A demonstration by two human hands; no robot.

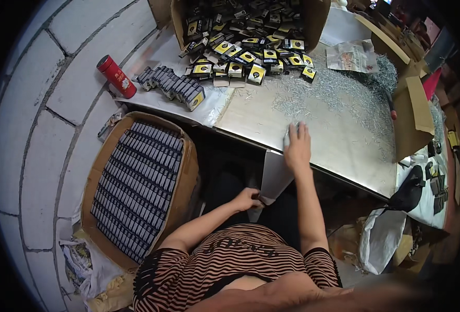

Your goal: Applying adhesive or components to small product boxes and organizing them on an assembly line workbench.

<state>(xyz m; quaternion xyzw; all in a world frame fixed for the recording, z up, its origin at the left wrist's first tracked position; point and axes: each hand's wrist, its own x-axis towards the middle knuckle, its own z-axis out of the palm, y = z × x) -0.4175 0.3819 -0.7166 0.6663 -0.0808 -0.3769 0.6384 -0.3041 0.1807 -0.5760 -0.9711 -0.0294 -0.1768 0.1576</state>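
Note:
My right hand (298,145) lies palm down at the near edge of the metal tabletop (251,117), fingers stretched out and slightly blurred. Just beyond its fingertips are thin silvery nail-like pieces (292,106). Below that hand, a pale sheet-like chute (276,176) slopes from the table edge toward my lap. At the chute's lower end my left hand (248,199) is closed, fingers curled together; what they hold is too small and hidden to name. Small black, yellow and white boxes (248,57) spill from a large cardboard box (318,23) at the far side.
Left of me stands a carton (191,171) packed with rows of small boxes (136,182). A row of stacked boxes (173,86) and a red flask (116,77) stand by the brick wall (37,140). A white sack (382,242) and a black pouch (409,187) are at right.

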